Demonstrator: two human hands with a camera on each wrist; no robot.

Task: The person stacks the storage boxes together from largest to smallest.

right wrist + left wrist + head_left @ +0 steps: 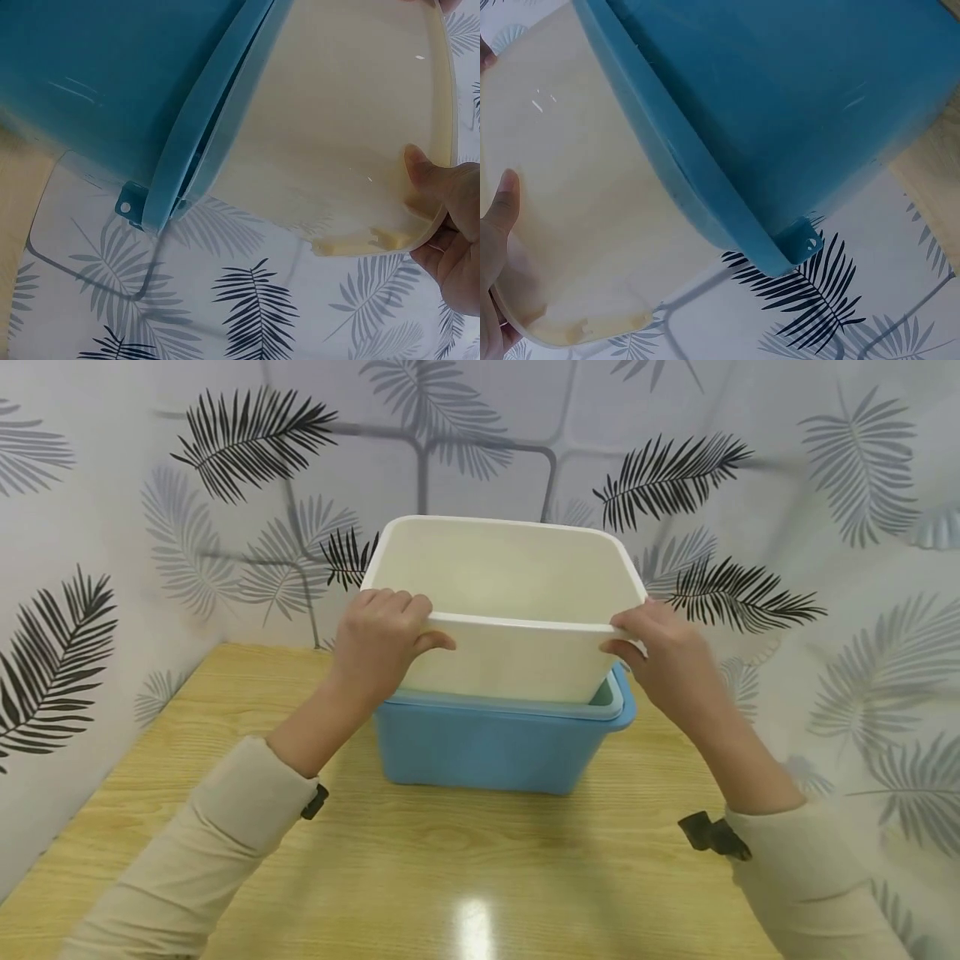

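Note:
A white plastic bin (510, 660) stands partly inside a stack of two others, its upper part raised above them. My left hand (386, 627) grips its rim at the near left corner, thumb on the outer wall. At the near right corner my right hand (663, 643) pinches the same rim, thumb below the edge. Beneath is a pale green bin (613, 702), of which only the rim and a bit of the inner wall show. It sits nested in a blue bin (487, 747), which rests on the table. The right wrist view shows the white bin's wall (322, 112) beside the blue rim.
The wood-grain table (435, 877) extends around the bins. Behind it and on both sides hangs a white backdrop (750, 527) with a leaf pattern, close to the far side of the stack. Dark straps (712, 835) sit at both sleeve cuffs.

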